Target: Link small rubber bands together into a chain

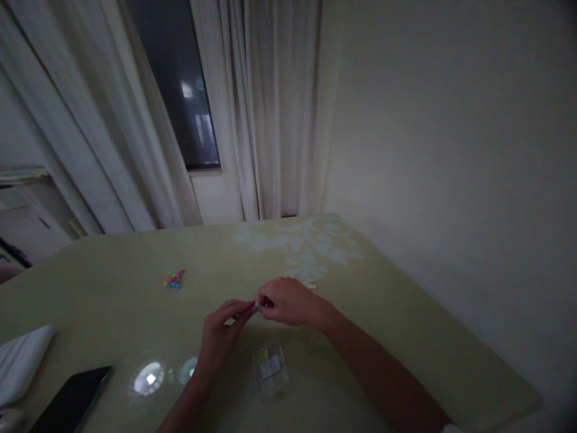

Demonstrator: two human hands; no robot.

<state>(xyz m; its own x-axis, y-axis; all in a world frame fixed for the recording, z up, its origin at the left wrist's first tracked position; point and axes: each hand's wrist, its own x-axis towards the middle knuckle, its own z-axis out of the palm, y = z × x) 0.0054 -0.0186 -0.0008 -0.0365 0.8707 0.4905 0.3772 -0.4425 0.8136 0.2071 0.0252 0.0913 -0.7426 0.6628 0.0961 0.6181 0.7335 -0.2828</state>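
Note:
Near the middle of the table, my left hand and my right hand meet at the fingertips. Between them is a tiny pinkish-white piece, too small to make out. Both hands are closed in a pinch around it. Below them lies a clear plastic box with a pale label and something yellow inside. A few small whitish pieces lie just behind my right hand. Farther left is a little heap of multicoloured pieces.
A dark phone and a white object lie at the table's left front. The greenish table reaches back to curtains and a dark window. A wall runs along its right side. Light reflections show on the tabletop.

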